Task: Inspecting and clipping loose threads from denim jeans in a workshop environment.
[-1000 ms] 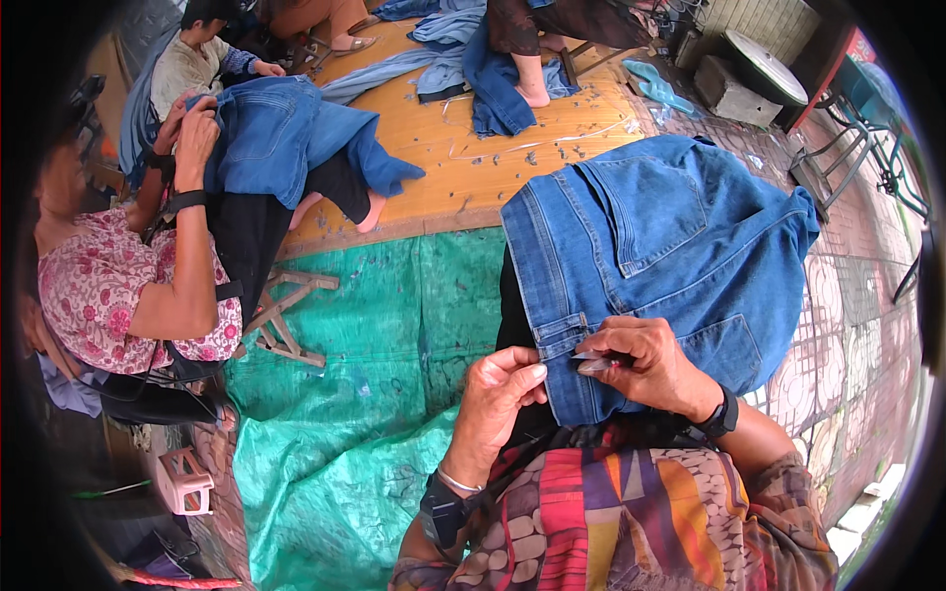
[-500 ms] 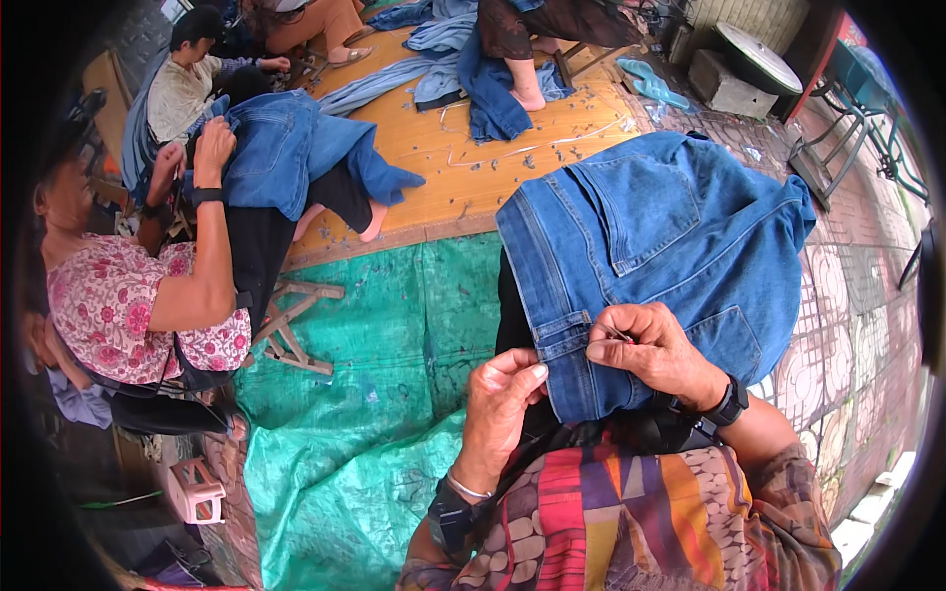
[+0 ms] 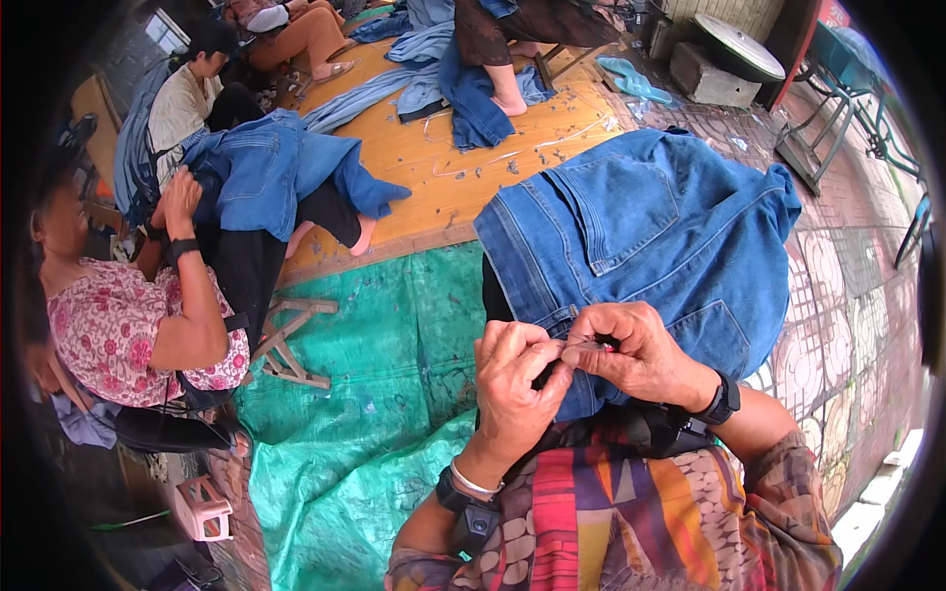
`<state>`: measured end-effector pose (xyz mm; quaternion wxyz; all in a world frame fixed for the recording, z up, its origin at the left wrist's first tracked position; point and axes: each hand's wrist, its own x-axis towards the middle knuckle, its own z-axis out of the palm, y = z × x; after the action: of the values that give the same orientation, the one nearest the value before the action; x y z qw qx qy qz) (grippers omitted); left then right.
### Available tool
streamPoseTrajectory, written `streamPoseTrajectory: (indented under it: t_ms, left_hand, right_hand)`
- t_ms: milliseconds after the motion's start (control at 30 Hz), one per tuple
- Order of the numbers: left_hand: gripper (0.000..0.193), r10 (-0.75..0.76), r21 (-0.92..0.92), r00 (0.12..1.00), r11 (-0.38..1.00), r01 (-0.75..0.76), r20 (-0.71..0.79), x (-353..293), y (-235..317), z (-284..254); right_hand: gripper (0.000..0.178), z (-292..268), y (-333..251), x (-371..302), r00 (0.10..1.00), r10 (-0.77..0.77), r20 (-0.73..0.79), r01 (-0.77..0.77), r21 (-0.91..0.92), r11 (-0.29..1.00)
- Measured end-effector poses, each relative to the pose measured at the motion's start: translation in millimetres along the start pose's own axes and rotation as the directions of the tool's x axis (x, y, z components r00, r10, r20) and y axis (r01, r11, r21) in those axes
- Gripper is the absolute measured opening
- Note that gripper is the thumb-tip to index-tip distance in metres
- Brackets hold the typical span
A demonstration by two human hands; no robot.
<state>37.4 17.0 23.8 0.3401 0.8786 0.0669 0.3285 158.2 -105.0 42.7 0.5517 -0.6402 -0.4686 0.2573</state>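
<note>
Blue jeans [image 3: 631, 231] lie spread over my lap, waistband toward the left and back pockets facing up. My left hand [image 3: 517, 379] is closed in a pinch above the waistband [image 3: 532, 266], near a belt loop; what its fingertips hold is too small to tell. My right hand [image 3: 631, 350] is closed on a small thin metal tool [image 3: 591, 346] with a reddish part showing by the palm. Its fingers hide most of the tool, so the kind is unclear. The fingertips of both hands meet over the denim.
A person in a floral top [image 3: 118, 335] works on other jeans [image 3: 256, 167] at the left. A green tarp [image 3: 365, 345] and an orange board [image 3: 443, 187] with scraps cover the ground. Also around are a pink stool [image 3: 204, 507], blue slippers [image 3: 636, 79] and a wooden folding stool [image 3: 291, 340].
My left hand has left the waistband's edge and moved up and right to meet my right hand. My right hand has shifted slightly left. The floral-topped person's raised hand has lowered.
</note>
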Motion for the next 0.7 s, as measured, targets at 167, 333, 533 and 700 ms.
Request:
streamPoseTrajectory:
  t_ms: [167,333,533,700]
  left_hand:
    - [0.022,-0.047,-0.037,0.999,0.998,0.047,-0.002,-2.4,-0.5,8.1]
    - [0.009,-0.263,-0.307,0.965,0.917,0.256,0.018,-10.2,-9.7,5.3]
    - [0.009,-0.433,-0.491,0.897,0.765,0.416,0.084,-17.6,-12.7,8.4]
    - [0.009,-0.435,-0.499,0.894,0.755,0.425,0.103,-17.0,-10.2,6.9]
  right_hand:
    - [0.013,-3.0,-0.4,-0.7,0.997,-0.074,0.01,0.074,-0.144,0.987]
    - [0.024,-25.7,-5.1,3.0,1.0,0.022,0.003,-0.022,0.032,0.999]
    - [0.02,-40.9,-14.2,1.2,0.983,0.037,0.177,0.026,-0.34,0.94]
    - [0.014,-28.6,-21.0,6.1,0.972,-0.049,0.229,0.154,-0.468,0.87]
